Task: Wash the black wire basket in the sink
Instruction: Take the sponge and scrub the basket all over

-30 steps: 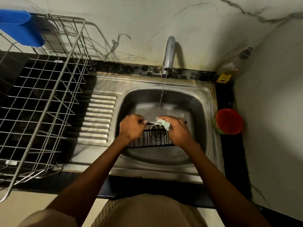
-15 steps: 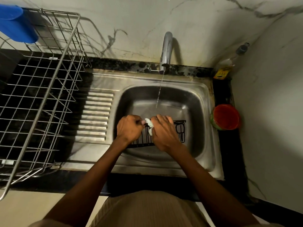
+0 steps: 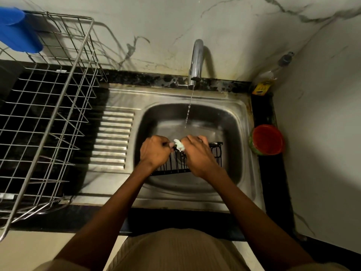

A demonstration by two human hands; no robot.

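You had the black wire basket point(image 3: 215, 153) down inside the sink point(image 3: 246, 137), held up on its edge toward the near side of the bowl, with the thin stream from the tap point(image 3: 196, 59) landing behind it and not on it. Your left hand point(image 3: 154, 151) was clenched around the basket's top rail at its left end, steadying it. Your right hand point(image 3: 197, 155) was curled over the rail just beside it, grasping a pale, sudsy scrubbing cloth point(image 3: 178, 144) that showed between the two hands and pressed against the wire.

By the look of it, the basket was light and stiff: thin welded wire that should not bend under scrubbing, but with little weight to hold it in place, so it would skate on the wet steel unless you pinned it. Soap would make the coated wire slippery, so a full wrap around the thicker rim rail was likely the safest hold, rather than a pinch on a single thin bar. The narrow gaps could catch fingertips or snag the cloth. Rinsing would probably need the basket carried back under the stream.

A metal dish rack point(image 3: 45, 122) stood on the counter to the left, and a red cup point(image 3: 267, 139) to the right of the sink.
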